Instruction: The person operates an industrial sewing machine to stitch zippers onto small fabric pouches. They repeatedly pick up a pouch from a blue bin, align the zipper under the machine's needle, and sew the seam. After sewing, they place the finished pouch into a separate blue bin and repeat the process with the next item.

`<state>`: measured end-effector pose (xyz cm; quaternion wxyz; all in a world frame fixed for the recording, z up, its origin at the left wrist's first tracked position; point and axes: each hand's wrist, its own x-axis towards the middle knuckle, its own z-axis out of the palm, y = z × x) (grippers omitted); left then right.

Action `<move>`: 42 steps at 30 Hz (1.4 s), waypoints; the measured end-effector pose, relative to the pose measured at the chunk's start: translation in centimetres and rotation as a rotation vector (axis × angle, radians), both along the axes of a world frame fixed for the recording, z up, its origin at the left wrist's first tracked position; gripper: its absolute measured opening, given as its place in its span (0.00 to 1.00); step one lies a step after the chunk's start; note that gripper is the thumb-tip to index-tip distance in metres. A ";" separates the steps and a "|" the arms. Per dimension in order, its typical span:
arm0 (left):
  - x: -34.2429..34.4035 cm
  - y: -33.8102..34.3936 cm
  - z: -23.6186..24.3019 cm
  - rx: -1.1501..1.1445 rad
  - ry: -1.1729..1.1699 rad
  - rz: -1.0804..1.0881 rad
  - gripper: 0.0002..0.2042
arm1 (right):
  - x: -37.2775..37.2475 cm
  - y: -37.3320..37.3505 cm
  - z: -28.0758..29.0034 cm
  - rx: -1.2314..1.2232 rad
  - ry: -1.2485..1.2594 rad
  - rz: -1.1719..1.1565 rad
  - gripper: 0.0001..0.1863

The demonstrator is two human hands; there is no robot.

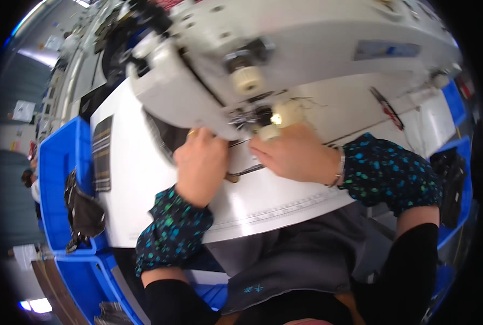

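My left hand (201, 165) lies knuckles-up on the white tabletop (138, 184), fingers curled down and pressing flat on something I cannot make out beneath them, just left of the needle. My right hand (293, 157) is flat too, fingertips pushed in close under the lit needle area of the sewing machine (284, 49); I cannot tell whether either hand actually pinches anything. Between the two hands a thin dark strip (245, 171) shows on the tabletop, touching both (it may be an edge of the work piece, but most of it is hidden). I judge it to be light and limp, something to be guided with flat fingers near the needle rather than lifted, and liable to slide on the smooth surface.

Counting outward: two hands, one sewing machine, one bracelet (340, 165) on the right wrist. A grey cloth (295, 260) hangs over the near edge onto the lap. On the left stands one blue bin (57, 162) with a dark bundle (81, 214) in it; further blue bins sit at the right rim (455, 103).
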<state>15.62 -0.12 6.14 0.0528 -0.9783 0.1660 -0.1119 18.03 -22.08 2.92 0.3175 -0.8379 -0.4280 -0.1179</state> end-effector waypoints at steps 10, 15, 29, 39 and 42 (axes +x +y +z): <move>-15.1 -7.8 0.6 -0.458 0.150 -0.505 0.23 | -7.1 -3.9 0.8 0.480 0.791 0.235 0.18; -15.5 -7.0 0.3 -0.578 0.077 -0.651 0.23 | -14.3 -14.7 3.3 0.365 0.732 0.022 0.17; -12.4 -1.7 -2.2 -0.622 0.056 -0.166 0.13 | -28.1 -44.5 8.9 -0.300 0.498 -1.211 0.18; -11.3 4.9 -2.5 -0.741 0.097 0.074 0.14 | -27.1 -50.8 -6.2 -0.289 0.579 -1.282 0.55; -11.3 4.9 -3.2 -0.728 0.042 0.058 0.13 | -25.3 -51.4 -11.4 -0.297 0.756 -1.228 0.63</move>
